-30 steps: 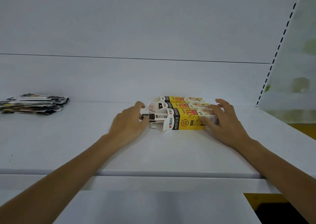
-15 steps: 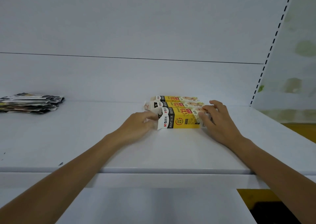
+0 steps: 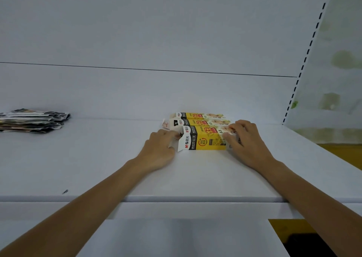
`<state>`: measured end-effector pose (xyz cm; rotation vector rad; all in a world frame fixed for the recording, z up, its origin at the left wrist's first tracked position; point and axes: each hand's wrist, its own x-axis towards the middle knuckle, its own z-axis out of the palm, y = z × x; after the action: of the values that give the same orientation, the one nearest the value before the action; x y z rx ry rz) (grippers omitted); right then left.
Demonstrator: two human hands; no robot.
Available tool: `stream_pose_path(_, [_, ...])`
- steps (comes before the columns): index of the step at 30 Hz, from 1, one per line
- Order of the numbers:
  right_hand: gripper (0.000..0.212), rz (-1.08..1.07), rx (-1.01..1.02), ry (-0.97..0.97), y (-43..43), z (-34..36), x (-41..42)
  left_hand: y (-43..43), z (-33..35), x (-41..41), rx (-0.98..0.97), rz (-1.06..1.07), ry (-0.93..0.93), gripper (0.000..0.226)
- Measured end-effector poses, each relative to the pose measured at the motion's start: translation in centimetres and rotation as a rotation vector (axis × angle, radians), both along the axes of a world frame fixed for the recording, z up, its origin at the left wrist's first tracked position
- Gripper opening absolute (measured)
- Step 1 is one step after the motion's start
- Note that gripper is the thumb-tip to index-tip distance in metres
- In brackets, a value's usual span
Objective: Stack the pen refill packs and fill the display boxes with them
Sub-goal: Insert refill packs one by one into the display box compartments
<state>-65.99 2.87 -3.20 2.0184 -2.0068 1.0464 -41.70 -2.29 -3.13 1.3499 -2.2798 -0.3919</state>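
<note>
Three yellow display boxes are seen lying on their sides on a white shelf [image 3: 195, 180], set one behind another in a close row, right of the shelf's middle. The nearest display box [image 3: 203, 140] is turned with its printed long face toward the camera, and a white flap [image 3: 181, 144] stands open at its left end. Behind it the middle display box [image 3: 198, 122] is placed, also with flaps open at its left end, and behind that the farthest display box [image 3: 196, 115], close to the back panel [image 3: 137, 92].

The left hand [image 3: 158, 150] is rested on the shelf at the open left end of the nearest box, knuckles up and fingers curled, with a fingertip brought to the mouth of the box. Whether anything is pinched there cannot be told. The right hand [image 3: 244, 142] is laid over the right end of the same box, which is gripped with the fingers curved across its top and the thumb against its front face.

One stack of pen refill packs [image 3: 33, 120] is found well apart, at the far left of the shelf; the packs in it cannot be counted. One small dark speck [image 3: 65, 191] is seen near the shelf's front edge. One slotted upright [image 3: 305, 60] is set at the right end of the back panel.
</note>
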Motion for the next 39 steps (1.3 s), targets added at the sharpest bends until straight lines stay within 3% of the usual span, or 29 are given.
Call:
stream_pose_path(3, [0.038, 0.001, 0.004, 0.008, 0.2, 0.1, 0.1, -0.1, -0.1, 0.4, -0.061, -0.019, 0.012, 0.054])
stream_pose_path(8, [0.046, -0.057, 0.042, 0.064, 0.4, 0.3, 0.4, 0.3, 0.3, 0.9, 0.023, -0.084, -0.030, 0.044])
stream_pose_path(10, [0.056, -0.113, -0.038, 0.100, 0.4, 1.0, 0.6, 0.3, 0.8, 1.5, -0.012, -0.108, 0.009, 0.048])
stream_pose_path(15, [0.045, -0.047, -0.197, -0.035, -1.9, 4.6, 3.6, -0.7, 1.9, 4.9, -0.179, -0.061, 0.014, 0.041])
stream_pose_path(24, [0.052, 0.291, -0.275, -0.047, -9.4, 7.5, 22.4, -1.5, 1.1, 19.9, -0.186, 0.136, 0.049, 0.030])
stream_pose_path(30, [0.057, 0.472, -0.367, -0.100, -12.3, 8.4, 37.1, -3.2, 1.9, 32.7, -0.248, 0.281, 0.154, 0.040])
stream_pose_path(36, [0.053, 0.479, -0.318, 0.109, -16.1, 7.6, 48.4, -8.1, 2.3, 44.7, -0.238, 0.298, 0.153, 0.027])
stream_pose_path(39, [0.053, 0.418, -0.290, 0.040, -18.3, 7.8, 50.5, -10.6, 2.5, 48.3, -0.231, 0.284, 0.181, 0.025])
